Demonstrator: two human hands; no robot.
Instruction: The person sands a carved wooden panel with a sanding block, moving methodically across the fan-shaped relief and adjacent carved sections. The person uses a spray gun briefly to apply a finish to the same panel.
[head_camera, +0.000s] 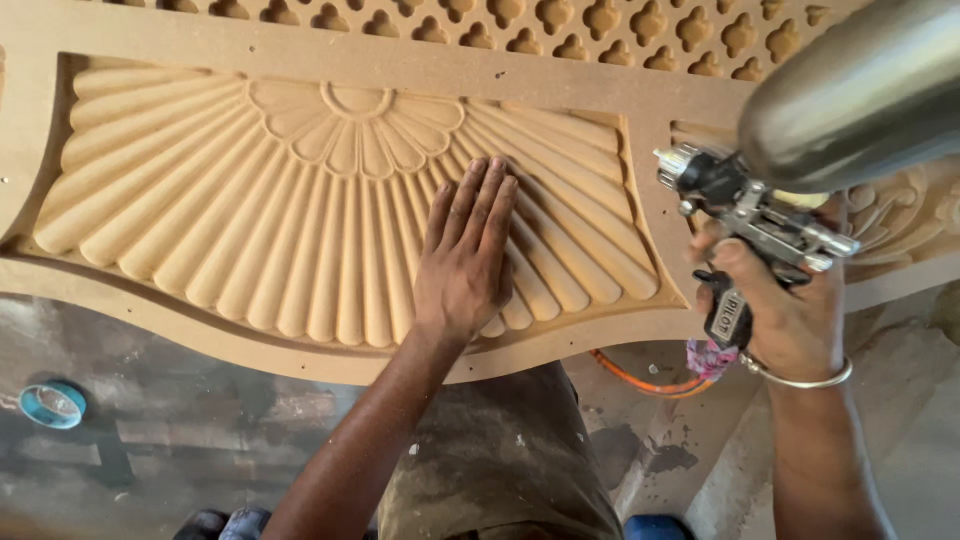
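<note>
A large tan carved board (330, 240) lies flat in front of me, cut with a fan of fluted ribs that spread from a half-round rosette. My left hand (468, 255) rests palm down on the ribs right of the fan's centre, fingers together and pointing away from me. My right hand (785, 310) grips the handle of a metal spray gun (745, 210) at the board's right end, nozzle pointing left. The gun's shiny metal cup (855, 95) fills the top right corner. A metal bangle circles my right wrist.
A lattice of cut-out quatrefoils (560, 25) runs along the board's far edge. An orange hose (650, 380) hangs below the gun. A roll of blue tape (52, 404) lies on the stained grey floor at the left. My paint-spotted trousers show below the board.
</note>
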